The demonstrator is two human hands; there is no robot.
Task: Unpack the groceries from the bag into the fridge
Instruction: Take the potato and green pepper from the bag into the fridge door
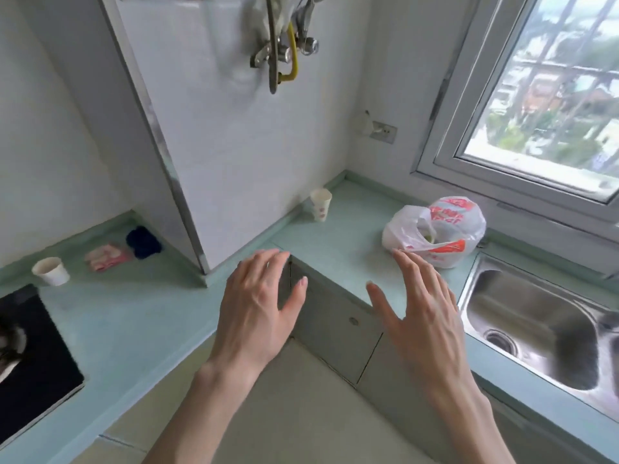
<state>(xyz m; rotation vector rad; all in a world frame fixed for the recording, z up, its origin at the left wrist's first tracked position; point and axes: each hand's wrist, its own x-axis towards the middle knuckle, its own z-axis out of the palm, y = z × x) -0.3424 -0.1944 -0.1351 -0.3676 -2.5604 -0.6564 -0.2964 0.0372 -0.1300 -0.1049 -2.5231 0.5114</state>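
Observation:
A white plastic grocery bag [435, 231] with red print sits on the pale green counter [338, 236] below the window, its mouth open toward me with something green inside. My right hand [422, 316] hovers open, fingers spread, its fingertips just short of the bag's near side. My left hand [259, 306] is open too, held over the counter's inner corner, well left of the bag. Both hands hold nothing. No fridge is in view.
A steel sink [536, 329] lies right of the bag. A paper cup [321, 204] stands by the white pillar, another paper cup [52, 271] at far left near a pink cloth [107, 257] and a dark blue cloth [143, 242]. A black stove [30, 356] fills the left edge.

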